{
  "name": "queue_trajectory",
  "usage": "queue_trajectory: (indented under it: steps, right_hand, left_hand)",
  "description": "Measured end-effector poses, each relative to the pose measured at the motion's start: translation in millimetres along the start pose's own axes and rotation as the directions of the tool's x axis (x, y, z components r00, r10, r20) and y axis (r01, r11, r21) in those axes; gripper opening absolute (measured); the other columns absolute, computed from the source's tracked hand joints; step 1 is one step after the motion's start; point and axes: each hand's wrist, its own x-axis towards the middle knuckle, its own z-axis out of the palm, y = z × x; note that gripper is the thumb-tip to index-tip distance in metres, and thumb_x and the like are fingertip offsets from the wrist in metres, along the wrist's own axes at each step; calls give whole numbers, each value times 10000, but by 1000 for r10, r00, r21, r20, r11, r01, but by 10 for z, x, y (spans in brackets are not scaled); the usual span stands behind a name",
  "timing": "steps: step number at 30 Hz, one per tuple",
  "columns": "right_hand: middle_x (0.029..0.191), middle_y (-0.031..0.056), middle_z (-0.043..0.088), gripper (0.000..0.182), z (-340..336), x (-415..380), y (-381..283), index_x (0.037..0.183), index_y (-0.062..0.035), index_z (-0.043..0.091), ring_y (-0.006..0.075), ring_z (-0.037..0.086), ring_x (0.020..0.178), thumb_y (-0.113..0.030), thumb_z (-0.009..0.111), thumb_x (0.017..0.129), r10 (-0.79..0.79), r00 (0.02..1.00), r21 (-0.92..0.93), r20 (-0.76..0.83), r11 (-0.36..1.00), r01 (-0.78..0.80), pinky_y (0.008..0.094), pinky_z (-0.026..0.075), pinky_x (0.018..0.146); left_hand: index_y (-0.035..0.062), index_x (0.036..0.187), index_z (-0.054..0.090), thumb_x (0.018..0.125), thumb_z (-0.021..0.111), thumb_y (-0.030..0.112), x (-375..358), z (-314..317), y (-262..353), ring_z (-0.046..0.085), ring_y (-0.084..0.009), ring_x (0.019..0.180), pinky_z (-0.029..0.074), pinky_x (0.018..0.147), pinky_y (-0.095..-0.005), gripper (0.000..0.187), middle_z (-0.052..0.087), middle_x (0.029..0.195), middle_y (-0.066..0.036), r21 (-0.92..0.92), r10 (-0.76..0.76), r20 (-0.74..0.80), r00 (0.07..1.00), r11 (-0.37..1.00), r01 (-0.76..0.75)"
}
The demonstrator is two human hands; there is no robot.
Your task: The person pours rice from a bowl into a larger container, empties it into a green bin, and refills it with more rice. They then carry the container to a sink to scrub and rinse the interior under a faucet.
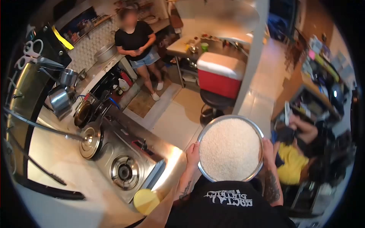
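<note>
Scissors (pixel 30 51) and a metal pot (pixel 59 100) are being held up at the far left, above the counter side. Beside them, a round metal lid (pixel 90 141) is being supported at the end of the stove, and a bare burner (pixel 126 172) is being left uncovered, with no flame being shown. A person in a black shirt (pixel 135 38) is being seen beyond, standing with hands brought together.

Near the lower middle, the bowl (pixel 243 118) is being held in front of the wearer's body, above the floor and well apart from the stove. Its left rim is being gripped by the left hand (pixel 192 152), closed on the edge; the fingers beneath are being hidden. The step in hand is being judged as one of holding or carrying; any further move is being judged to call for level, even support from both sides, since the load is being heaped close to the rim. The bowl is being seen as round, wide and shiny, and is being filled by pale, fine grains (pixel 230 148), apparently raw rice. Behind it, a red and white cooler (pixel 218 80) is being borne by a dark stool (pixel 216 99).

The right rim is being gripped by the right hand (pixel 268 149), likewise closed. Farther right, yellow clothing (pixel 292 163) is being worn by another person.
</note>
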Motion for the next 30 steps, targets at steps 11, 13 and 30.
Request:
queue_trajectory:
  steps: [11,13,30]
  right_hand:
    - [974,8,613,349,992,1847,-695,1108,-40,612,89,559,879,-359,488,1035,170,955,-10,242,985,-173,263,474,802]
    - [976,11,613,354,1290,2089,-715,1108,-38,610,91,561,877,-364,495,1032,195,932,-65,305,981,-184,268,476,803]
    - [853,-31,625,310,5086,4184,-542,968,-63,642,51,541,761,-335,511,1035,267,566,-112,780,949,-294,244,457,722]
  left_hand:
    - [56,673,520,996,585,269,1043,182,768,361,-54,601,306,526,-264,392,401,618,54,-186,-154,-260,953,977,107]
    - [52,689,535,1002,573,269,1154,111,666,366,-50,611,315,536,-258,383,417,636,57,-182,-172,-344,923,977,114]
    - [7,953,656,1018,536,316,3019,-1144,558,541,-65,777,431,698,-224,337,640,857,7,-244,-275,-724,633,960,138]
